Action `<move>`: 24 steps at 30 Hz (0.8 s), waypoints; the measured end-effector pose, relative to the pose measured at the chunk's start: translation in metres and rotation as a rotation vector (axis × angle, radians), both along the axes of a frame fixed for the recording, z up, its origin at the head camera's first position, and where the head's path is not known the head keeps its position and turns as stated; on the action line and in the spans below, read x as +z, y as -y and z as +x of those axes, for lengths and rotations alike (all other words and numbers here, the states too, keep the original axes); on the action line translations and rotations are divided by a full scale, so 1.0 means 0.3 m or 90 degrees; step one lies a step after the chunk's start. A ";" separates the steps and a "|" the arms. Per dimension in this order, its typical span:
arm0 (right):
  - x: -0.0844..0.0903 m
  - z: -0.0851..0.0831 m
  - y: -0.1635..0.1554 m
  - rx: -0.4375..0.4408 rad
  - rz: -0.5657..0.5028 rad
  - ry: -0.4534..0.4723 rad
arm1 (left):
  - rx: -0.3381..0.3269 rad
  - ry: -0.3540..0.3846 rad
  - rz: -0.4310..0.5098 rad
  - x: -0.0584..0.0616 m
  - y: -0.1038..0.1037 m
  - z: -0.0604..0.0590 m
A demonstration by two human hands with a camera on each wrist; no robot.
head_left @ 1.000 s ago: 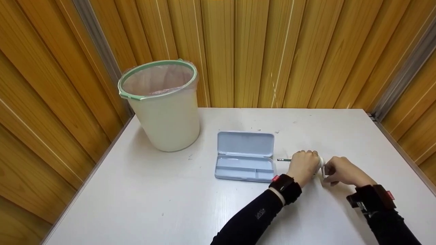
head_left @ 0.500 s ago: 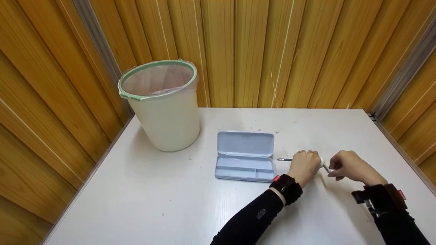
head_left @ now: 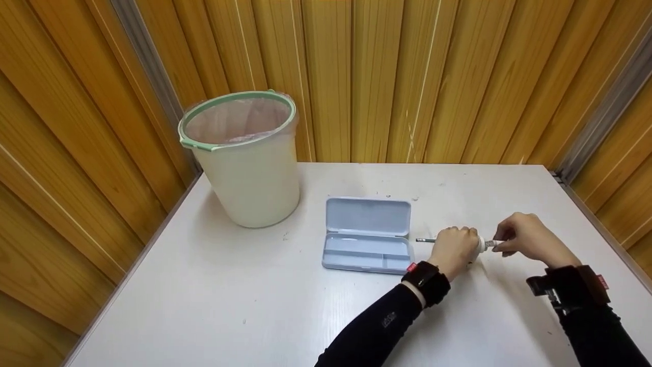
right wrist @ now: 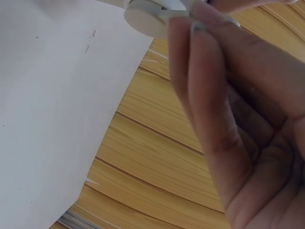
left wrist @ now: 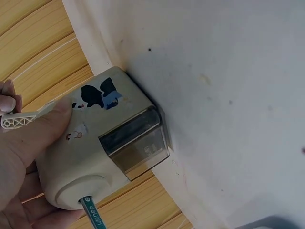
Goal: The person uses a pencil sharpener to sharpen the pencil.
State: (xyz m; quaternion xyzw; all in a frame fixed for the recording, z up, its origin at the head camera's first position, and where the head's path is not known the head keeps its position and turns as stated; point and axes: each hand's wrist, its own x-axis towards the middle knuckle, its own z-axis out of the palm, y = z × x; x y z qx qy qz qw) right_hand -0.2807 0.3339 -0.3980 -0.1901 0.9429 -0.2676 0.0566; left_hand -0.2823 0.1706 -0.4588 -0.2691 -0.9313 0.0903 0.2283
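Currently, right of centre in the head view, the left hand [head_left: 454,251] grips the pencil sharpener [left wrist: 88,155]. The pencil [head_left: 425,240] juts leftward from it, long axis running sideways; at the opposite end the crank [head_left: 492,243] reaches rightward, pinched by the nearer right hand [head_left: 532,240].
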 end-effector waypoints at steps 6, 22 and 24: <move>0.015 -0.015 0.006 -0.004 0.016 -0.027 | -0.011 0.008 0.010 0.000 0.001 -0.003; 0.013 -0.033 0.013 -0.019 0.040 -0.095 | -0.026 0.003 0.010 -0.005 0.004 -0.007; 0.012 -0.038 0.019 -0.018 0.043 -0.106 | -0.031 0.000 0.011 -0.006 0.010 -0.009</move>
